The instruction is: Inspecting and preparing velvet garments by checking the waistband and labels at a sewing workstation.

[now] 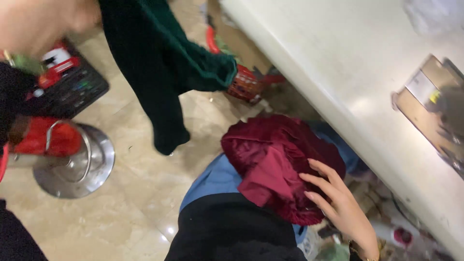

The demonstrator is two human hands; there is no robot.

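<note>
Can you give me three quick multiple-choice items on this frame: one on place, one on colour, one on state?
1. Where does the right hand rest?
A. on the dark red garment
B. on the white counter
C. on the stool base

2. What colour is the garment hanging from the left hand?
A. yellow
B. dark green
C. white

3. How does the dark red garment lie?
A. folded flat in a neat square
B. hung on a hanger
C. bunched up in a heap on the lap

Answers:
1 A, the fingers lie spread on the red cloth.
2 B, the raised cloth is dark green, its sleeve dangling.
3 C, it is crumpled in loose folds over blue and black clothing.
</note>
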